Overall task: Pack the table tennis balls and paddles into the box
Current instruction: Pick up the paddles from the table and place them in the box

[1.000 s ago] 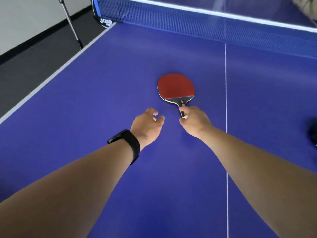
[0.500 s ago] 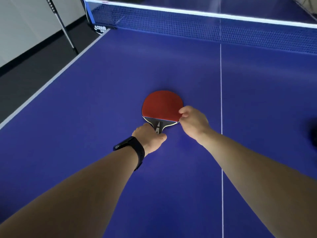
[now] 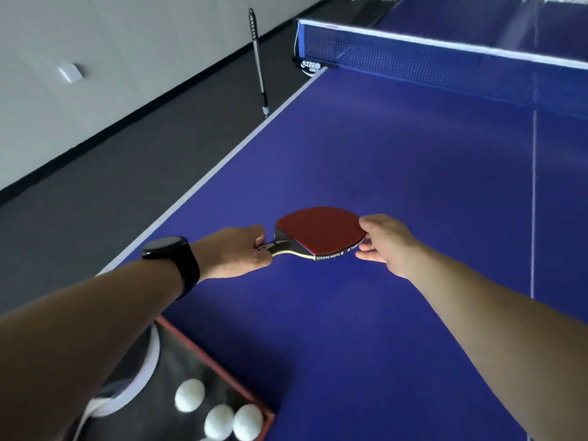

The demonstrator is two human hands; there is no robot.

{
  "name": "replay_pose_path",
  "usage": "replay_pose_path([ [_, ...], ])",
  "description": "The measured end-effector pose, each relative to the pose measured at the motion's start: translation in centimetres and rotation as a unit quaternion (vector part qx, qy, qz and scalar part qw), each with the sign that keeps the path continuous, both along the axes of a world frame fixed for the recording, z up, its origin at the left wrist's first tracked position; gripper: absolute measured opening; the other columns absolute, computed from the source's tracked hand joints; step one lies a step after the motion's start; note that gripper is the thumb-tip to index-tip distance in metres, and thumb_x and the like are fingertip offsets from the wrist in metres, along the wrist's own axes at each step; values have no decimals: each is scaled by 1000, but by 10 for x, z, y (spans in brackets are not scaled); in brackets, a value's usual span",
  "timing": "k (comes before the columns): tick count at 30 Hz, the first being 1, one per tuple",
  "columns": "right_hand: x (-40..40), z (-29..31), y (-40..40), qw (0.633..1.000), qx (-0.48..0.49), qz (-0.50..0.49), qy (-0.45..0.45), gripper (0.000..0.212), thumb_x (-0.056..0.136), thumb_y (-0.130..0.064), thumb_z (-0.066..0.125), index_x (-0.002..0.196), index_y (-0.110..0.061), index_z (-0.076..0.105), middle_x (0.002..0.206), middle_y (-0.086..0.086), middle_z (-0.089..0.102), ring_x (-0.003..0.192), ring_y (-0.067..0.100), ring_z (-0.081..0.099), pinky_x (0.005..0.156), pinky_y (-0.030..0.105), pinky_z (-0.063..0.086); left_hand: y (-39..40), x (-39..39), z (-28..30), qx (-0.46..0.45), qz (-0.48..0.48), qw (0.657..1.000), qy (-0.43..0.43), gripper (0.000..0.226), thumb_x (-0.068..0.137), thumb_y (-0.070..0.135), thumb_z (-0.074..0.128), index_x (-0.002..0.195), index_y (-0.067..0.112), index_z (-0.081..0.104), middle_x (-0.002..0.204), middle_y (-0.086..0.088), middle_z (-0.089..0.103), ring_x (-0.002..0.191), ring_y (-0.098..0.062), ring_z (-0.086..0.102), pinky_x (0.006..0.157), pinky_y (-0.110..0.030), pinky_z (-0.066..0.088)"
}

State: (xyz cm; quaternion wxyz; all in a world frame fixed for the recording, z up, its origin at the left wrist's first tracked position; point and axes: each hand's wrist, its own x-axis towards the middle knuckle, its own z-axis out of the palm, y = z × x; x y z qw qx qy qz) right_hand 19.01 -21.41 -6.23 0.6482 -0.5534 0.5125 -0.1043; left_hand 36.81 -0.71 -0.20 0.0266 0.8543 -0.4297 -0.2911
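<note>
A red-faced paddle (image 3: 319, 230) is held level above the blue table (image 3: 413, 192). My left hand (image 3: 235, 254) grips its short black handle. My right hand (image 3: 386, 243) pinches the far right edge of the blade between thumb and fingers. At the bottom left lies the box (image 3: 203, 354), black inside with a red rim. Three white balls (image 3: 219, 415) sit in its near corner. A white curved shape shows in the box beside my left forearm, which hides the rest of the box.
The net (image 3: 445, 58) spans the table at the top. A white centre line (image 3: 534, 198) runs down the right. A metal pole (image 3: 259, 62) stands on the dark floor by the left table edge, in front of a white wall.
The paddle has come up off the table and moved toward the left edge. My left hand now grips the handle and my right hand has shifted to the blade's edge. The box has come into view.
</note>
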Motion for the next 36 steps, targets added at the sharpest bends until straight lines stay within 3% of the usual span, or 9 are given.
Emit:
replay_pose_path([
  [4,66,19,101,996,-1,89,-25,7,95,-14,54,97,-11,60,101,13,58,71,22,61,63,34,60,124,40,13,9,24,999,-46,19,79,37,51,93,24,50,87,-3,62,77,-24,57,67,-37,46],
  [7,105,26,183,987,-9,159,-23,13,94,-9,53,82,-10,57,91,17,55,64,25,59,66,39,61,218,56,16,23,41,995,-85,29,80,36,55,103,21,52,86,-1,60,78,-26,55,66,-35,45],
  [12,149,13,286,960,-80,269,18,16,80,-9,59,82,5,52,78,13,51,65,22,49,59,38,61,336,72,-3,64,102,987,-110,26,77,38,53,98,25,48,85,5,55,81,-25,55,68,-34,45],
  [15,166,1,320,936,-148,315,45,5,68,-18,56,65,-15,52,67,9,46,55,21,47,58,49,58,373,71,-18,63,131,982,-117,17,78,35,52,89,26,44,87,4,57,85,-25,58,66,-32,41],
  [18,174,-13,337,914,-212,333,94,9,65,-22,55,64,-13,52,60,10,57,53,25,61,66,55,59,393,75,-33,60,156,978,-129,25,76,33,53,97,21,52,101,-1,64,95,-27,61,68,-31,44],
  [20,176,-15,343,897,-251,342,122,17,70,-23,57,80,-10,61,75,10,71,71,31,70,70,47,60,397,76,-41,62,156,977,-132,29,75,33,56,101,20,54,104,-1,65,98,-27,61,69,-31,43],
  [23,177,-15,350,853,-333,368,164,20,82,-21,59,100,-15,62,95,6,70,88,29,66,70,34,54,395,69,-50,70,136,978,-142,28,76,35,60,99,21,53,102,1,64,96,-26,61,68,-31,39],
  [27,178,-21,354,811,-428,366,155,22,88,-16,62,109,-9,62,106,10,64,96,30,60,77,35,50,394,66,-57,44,150,977,-145,24,80,38,61,90,23,45,100,3,62,89,-21,57,67,-30,36],
  [36,165,-6,323,834,-397,364,121,25,92,-20,51,115,-17,60,113,4,60,101,24,57,82,33,46,344,75,-31,55,93,971,-212,48,79,61,51,108,23,55,102,5,64,98,-23,63,70,-34,40],
])
